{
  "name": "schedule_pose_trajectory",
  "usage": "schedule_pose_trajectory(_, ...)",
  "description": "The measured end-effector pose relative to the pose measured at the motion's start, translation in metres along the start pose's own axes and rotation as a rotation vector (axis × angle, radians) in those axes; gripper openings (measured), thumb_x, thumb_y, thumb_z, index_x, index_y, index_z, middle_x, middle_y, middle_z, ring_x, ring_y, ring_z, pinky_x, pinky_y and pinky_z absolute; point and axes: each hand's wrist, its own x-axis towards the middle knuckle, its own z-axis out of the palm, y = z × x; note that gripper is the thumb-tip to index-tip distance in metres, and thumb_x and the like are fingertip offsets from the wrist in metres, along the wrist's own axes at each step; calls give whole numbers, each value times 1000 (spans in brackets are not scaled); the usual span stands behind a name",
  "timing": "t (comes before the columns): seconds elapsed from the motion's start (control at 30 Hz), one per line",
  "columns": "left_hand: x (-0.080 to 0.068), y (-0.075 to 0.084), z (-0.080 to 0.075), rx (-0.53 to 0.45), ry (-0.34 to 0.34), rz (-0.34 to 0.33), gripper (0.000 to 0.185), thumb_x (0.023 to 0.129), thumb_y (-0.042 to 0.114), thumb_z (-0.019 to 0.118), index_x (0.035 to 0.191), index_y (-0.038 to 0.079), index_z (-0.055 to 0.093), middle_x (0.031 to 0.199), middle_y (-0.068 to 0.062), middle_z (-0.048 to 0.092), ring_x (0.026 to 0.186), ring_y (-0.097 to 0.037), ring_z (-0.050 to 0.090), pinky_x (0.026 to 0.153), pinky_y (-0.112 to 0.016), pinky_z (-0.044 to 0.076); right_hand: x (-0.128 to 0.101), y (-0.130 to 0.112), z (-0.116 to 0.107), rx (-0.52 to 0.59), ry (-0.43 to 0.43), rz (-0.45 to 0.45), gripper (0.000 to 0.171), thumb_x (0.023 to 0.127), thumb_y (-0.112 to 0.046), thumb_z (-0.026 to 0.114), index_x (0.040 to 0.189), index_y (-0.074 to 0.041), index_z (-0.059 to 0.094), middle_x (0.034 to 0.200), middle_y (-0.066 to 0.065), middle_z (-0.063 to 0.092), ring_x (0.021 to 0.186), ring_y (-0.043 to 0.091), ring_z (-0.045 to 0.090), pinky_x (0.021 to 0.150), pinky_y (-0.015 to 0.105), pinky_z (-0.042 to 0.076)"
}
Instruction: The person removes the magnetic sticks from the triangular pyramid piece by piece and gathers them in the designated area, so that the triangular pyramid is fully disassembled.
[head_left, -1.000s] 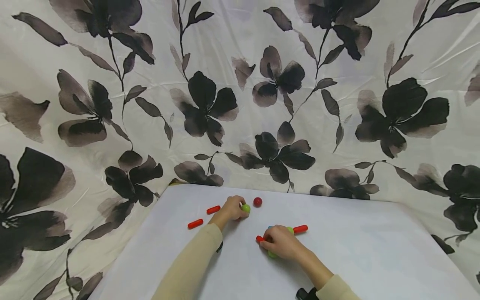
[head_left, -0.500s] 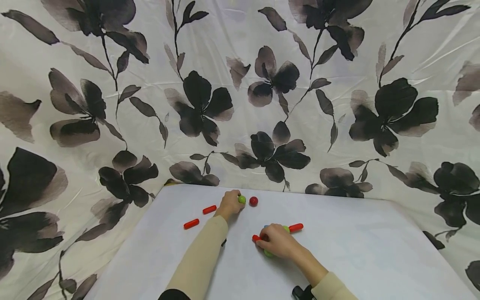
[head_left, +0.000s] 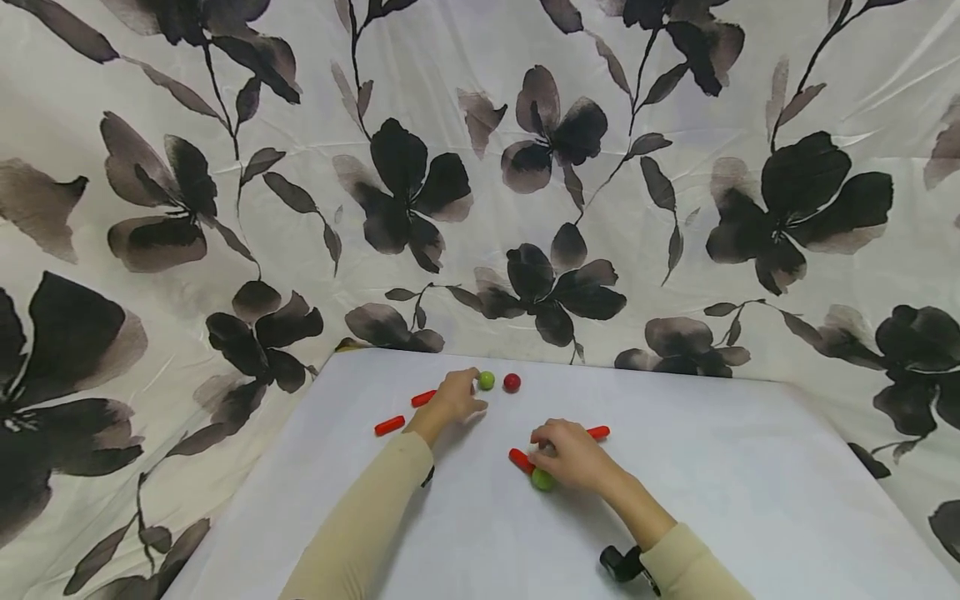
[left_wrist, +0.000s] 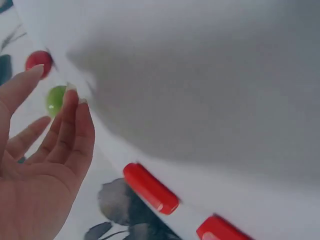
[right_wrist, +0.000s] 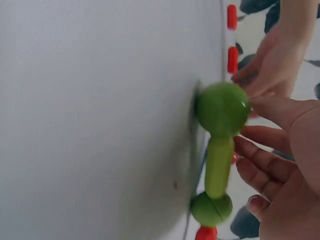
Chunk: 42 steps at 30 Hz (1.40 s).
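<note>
Fingers of the left hand (head_left: 452, 397) lie straight and loosely spread, palm down and holding nothing; its tips sit just beside a loose green ball (head_left: 487, 381) at its 1 o'clock, whether touching I cannot tell. A red ball (head_left: 512, 382) lies just past that, at 3 o'clock of the green one. The left forearm in a cream sleeve (head_left: 360, 525) reaches in from 7 o'clock.

The right hand (head_left: 572, 455) rests palm down over a rod-and-ball piece (right_wrist: 218, 160), its fingers curved against it; the right wrist view shows that piece as two green balls joined by a green rod, standing on the surface with the fingertips beside it. A red rod (head_left: 520, 459) pokes out at the hand's 9 o'clock and another red rod (head_left: 598, 432) at its 1 o'clock.

All of it sits on a plain white surface (head_left: 750, 500), backed and flanked by a cream curtain (head_left: 675, 125) printed with dark flowers.

Counted in the head view: four red rods, the other two (head_left: 423, 398) (head_left: 389, 426) lying at the left hand's 9 and 8 o'clock; one red ball; two green balls seen there, the second (head_left: 542, 479) under the right hand's near edge.
</note>
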Motion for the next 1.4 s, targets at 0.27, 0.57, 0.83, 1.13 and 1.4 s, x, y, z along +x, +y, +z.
schedule_pose_trajectory(0.27,-33,15,-5,-22,-121,211,39,90,15,79,123,-1,66,106,-13,67,94,-23,60,86,-41,52,-14,13,-26,20,28,18,22,92,-14,75,108,1,74,98,8,70,89,24,64,80,37,53)
schedule_pose_trajectory(0.57,-64,34,6,-38,-313,354,44,90,11,79,130,3,64,122,-11,64,89,-19,60,82,-28,50,-24,18,-26,70,-78,-47,28,90,-19,80,110,0,74,95,2,68,85,21,61,73,31,53)
schedule_pose_trajectory(0.83,-65,38,20,3,-339,340,38,91,15,78,127,8,67,108,1,62,87,-10,53,80,-22,48,-21,16,-12,42,-100,-94,20,86,-19,83,101,-7,79,87,-7,65,84,12,51,73,25,46)
schedule_pose_trajectory(1.13,-58,36,28,14,-326,330,19,90,16,81,107,16,72,88,5,60,83,-8,53,76,-20,47,-22,15,-8,39,-71,-108,18,84,-20,86,96,-9,79,83,-10,64,81,11,52,71,25,45)
schedule_pose_trajectory(1.4,-56,32,26,-13,-310,345,14,86,16,84,93,15,72,77,5,58,78,-8,50,72,-22,42,-20,15,-6,51,-85,-82,17,83,-19,86,95,-9,79,81,-8,63,78,12,52,69,24,45)
